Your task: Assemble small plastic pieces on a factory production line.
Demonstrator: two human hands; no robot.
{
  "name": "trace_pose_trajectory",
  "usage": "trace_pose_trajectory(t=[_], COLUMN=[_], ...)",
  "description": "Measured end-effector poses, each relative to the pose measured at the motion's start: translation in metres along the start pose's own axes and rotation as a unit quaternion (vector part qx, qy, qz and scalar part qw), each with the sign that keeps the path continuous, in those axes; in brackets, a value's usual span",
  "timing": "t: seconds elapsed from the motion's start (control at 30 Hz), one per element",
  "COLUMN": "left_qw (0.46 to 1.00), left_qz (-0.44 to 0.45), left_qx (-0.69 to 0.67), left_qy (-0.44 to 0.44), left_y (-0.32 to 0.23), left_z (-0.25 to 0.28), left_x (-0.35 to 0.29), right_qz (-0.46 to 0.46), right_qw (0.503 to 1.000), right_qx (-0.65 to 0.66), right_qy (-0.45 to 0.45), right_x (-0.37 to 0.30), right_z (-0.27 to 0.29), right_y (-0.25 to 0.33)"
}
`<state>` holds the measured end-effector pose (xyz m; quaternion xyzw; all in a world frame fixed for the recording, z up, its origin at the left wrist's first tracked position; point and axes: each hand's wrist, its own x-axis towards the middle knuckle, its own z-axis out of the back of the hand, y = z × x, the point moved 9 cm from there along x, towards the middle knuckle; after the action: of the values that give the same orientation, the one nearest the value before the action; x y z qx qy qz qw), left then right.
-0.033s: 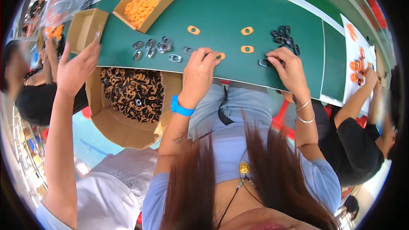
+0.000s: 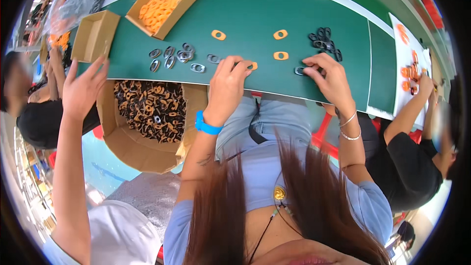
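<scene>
My left hand is near the table's front edge, thumb and fingers pinched on a flat orange oval ring. To the right, the fingers of my right hand close on the end of a black oval ring at the tabletop. Beyond my hands lie three loose orange rings, one of them the nearer right ring. A heap of black oval rings is just past my right hand. Left of my left hand are several shiny dark oval rings and a single one.
A cardboard box of orange rings and another cardboard box stand at the far left of the green table. Below the edge is a large carton of black-and-orange pieces. A co-worker's hand reaches in left; another person works right.
The co-worker's hand at the left has drawn slightly nearer and its fingers have spread. My hands keep nearly the same positions; the whole view has shifted a little.
</scene>
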<state>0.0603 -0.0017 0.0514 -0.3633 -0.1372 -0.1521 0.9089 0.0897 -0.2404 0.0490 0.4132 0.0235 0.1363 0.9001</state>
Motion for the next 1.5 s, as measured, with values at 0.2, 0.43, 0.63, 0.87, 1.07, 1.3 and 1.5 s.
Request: trace_pose_trajectory(t=[0.2,0.43,0.63,0.87,1.07,1.3,1.5], left_qw=[0.997,0.993,0.984,0.981,0.978,0.975,0.981], left_qz=[0.032,0.067,0.112,0.112,0.118,0.115,0.117], left_qx=[-0.063,-0.097,-0.140,-0.161,-0.173,-0.190,-0.153], left_qy=[-0.002,-0.020,-0.021,-0.002,0.007,-0.018,0.017], left_y=[0.007,0.015,0.023,0.025,0.024,0.025,0.016], left_z=[-0.007,-0.003,-0.009,-0.007,-0.003,-0.012,-0.013], left_x=[-0.004,-0.015,-0.019,-0.014,-0.010,-0.015,-0.008], right_qz=[0.008,0.074,0.078,0.074,0.082,0.076,0.059], right_qw=[1.000,0.994,0.994,0.996,0.995,0.995,0.997], right_qx=[-0.014,0.081,0.027,-0.006,0.006,-0.013,-0.019], right_qy=[0.023,0.025,0.067,0.055,0.050,0.061,0.044], right_x=[-0.002,0.017,0.029,0.035,0.040,0.034,0.027], right_z=[-0.010,-0.048,-0.081,-0.084,-0.081,-0.083,-0.082], right_y=[0.013,0.054,0.055,0.062,0.067,0.061,0.060])
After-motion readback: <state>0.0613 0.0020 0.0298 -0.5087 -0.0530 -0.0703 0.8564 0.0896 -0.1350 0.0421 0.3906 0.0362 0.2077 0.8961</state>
